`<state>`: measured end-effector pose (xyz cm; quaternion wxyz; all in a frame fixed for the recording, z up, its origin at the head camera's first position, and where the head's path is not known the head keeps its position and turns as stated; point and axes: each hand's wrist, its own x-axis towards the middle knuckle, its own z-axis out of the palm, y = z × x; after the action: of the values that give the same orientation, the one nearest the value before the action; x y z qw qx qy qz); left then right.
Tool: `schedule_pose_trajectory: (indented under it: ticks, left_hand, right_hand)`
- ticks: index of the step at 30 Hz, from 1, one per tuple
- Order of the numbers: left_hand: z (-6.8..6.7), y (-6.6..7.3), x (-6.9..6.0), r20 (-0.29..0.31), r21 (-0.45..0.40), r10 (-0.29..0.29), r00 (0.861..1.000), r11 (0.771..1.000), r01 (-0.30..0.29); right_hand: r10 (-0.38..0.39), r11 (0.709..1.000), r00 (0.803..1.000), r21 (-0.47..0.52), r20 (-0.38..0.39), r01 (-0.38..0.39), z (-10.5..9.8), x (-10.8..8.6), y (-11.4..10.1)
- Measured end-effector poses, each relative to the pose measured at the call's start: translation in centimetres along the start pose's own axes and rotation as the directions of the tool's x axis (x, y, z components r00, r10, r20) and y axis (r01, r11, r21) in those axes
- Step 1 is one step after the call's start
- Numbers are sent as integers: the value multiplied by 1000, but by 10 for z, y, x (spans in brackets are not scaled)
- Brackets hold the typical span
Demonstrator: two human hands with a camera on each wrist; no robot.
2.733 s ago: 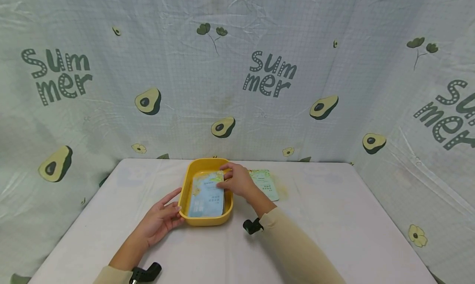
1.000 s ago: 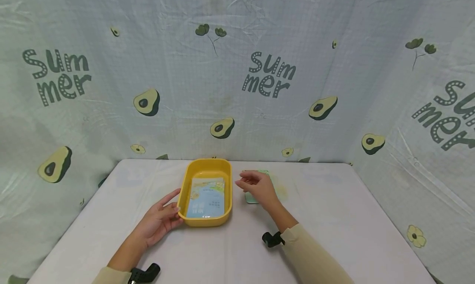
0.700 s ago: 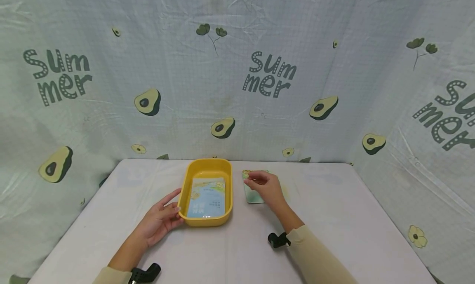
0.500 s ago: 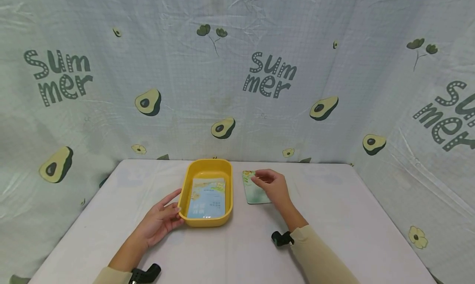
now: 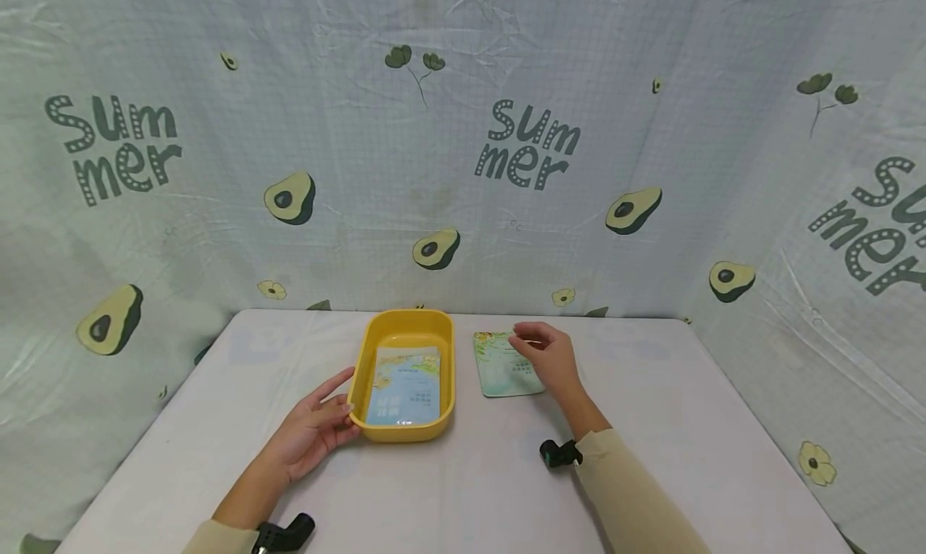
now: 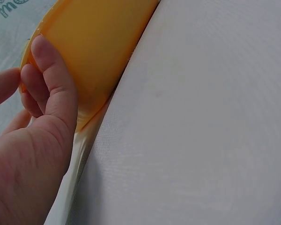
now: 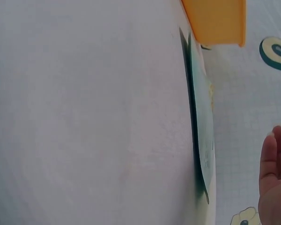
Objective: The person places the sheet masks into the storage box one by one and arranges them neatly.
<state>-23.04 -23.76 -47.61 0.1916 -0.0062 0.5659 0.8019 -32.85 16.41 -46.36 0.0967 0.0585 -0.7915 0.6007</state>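
Note:
A yellow plastic tray (image 5: 401, 433) stands on the table, with a blue printed card (image 5: 405, 389) and a paler edge behind it inside. My left hand (image 5: 311, 429) rests at the tray's near left side. In the left wrist view its fingers (image 6: 56, 79) touch the outer wall near the rim, some bent, one pointing along it. Right of the tray lies a thin green printed card (image 5: 502, 377), slightly raised off the cloth at its edges in the right wrist view. Above its right edge hovers my right hand (image 5: 553, 361), fingers loosely bent, holding nothing.
The table (image 5: 463, 490) wears a white cloth. Behind it and along the sides hangs a pale curtain (image 5: 325, 120) printed with avocados and lettering. Each wrist carries a small black camera (image 5: 560, 453).
My right hand has let the blue card down into the tray, then moved right across the green card, uncovering more of its face. My left hand and the tray have stayed put.

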Motion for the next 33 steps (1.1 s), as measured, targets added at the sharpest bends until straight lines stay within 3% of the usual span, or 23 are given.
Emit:
schedule_pose_trajectory:
  ticks: [11, 18, 33]
  left_hand:
    - [-3, -2, 0, 47, 4, 26, 999, 1000, -26]
    - [-2, -1, 1, 21, -7, 13, 1000, 1000, -13]
    - [-4, -2, 1, 35, -9, 21, 999, 1000, -21]
  right_hand:
    - [40, 998, 999, -59, 25, -38, -5, 15, 1]
    - [114, 988, 992, -113, 51, -108, -4, 23, 6]
    - [215, 961, 974, -195, 77, -197, -5, 39, 14]
